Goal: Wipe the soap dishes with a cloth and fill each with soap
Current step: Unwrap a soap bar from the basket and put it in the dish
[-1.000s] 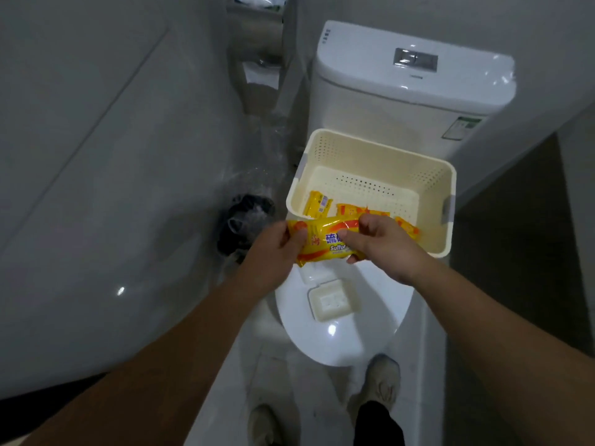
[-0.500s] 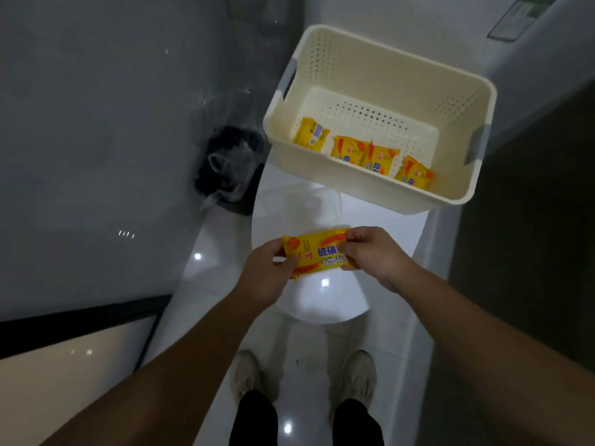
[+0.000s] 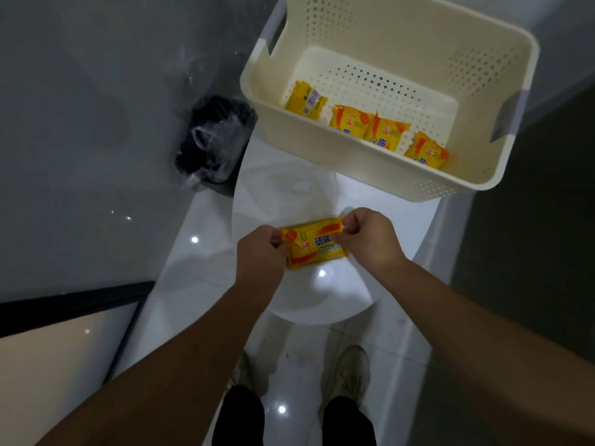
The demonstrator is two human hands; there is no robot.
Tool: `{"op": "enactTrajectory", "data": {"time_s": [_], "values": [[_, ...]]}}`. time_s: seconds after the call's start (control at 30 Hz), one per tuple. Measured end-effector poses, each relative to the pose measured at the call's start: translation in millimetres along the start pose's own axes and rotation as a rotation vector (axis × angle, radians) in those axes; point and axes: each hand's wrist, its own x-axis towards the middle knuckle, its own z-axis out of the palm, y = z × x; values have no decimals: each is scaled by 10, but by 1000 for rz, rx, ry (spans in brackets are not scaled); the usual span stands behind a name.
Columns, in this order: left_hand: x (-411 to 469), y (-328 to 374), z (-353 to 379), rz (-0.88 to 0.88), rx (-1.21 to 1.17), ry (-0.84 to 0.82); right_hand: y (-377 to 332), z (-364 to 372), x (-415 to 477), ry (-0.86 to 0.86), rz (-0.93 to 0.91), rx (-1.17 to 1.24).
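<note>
A yellow wrapped soap bar (image 3: 314,249) is held over the closed white toilet lid (image 3: 289,201). My left hand (image 3: 260,252) pinches the wrapper's left end and my right hand (image 3: 367,239) pinches its upper right corner. Behind them a cream perforated basket (image 3: 354,175) sits at the back of the toilet with several more yellow soap packets (image 3: 386,132) lying inside. The soap dish is hidden behind the held packet and my hands.
A black bin with a clear plastic liner (image 3: 214,143) stands on the floor left of the toilet, against the grey wall. My two shoes (image 3: 349,373) are on the white tiled floor below the toilet's front edge. A dark wall runs along the right.
The view has tilted down, so the tank has left the frame. Both hands brought the soap packet toward me, away from the basket, and now pinch its ends.
</note>
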Motion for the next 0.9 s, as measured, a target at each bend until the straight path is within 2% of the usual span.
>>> {"op": "enactTrajectory", "data": {"time_s": [0.23,0.4,0.57,0.73,0.9], "values": [[23,-9,-34,49,61,43,6,26,-22,-19,5,-14],[64,-72,-49,32,112,26,-15,-1,-20,-31,-8,-177],[38,-145,-127,66,140,7,-141,-70,72,22,-126,-184],[143,-58,-210,139,29,-31,-237,-4,246,-58,-156,-99],[253,42,-250,186,-31,-52,-284,-31,232,3,-157,51]]}}
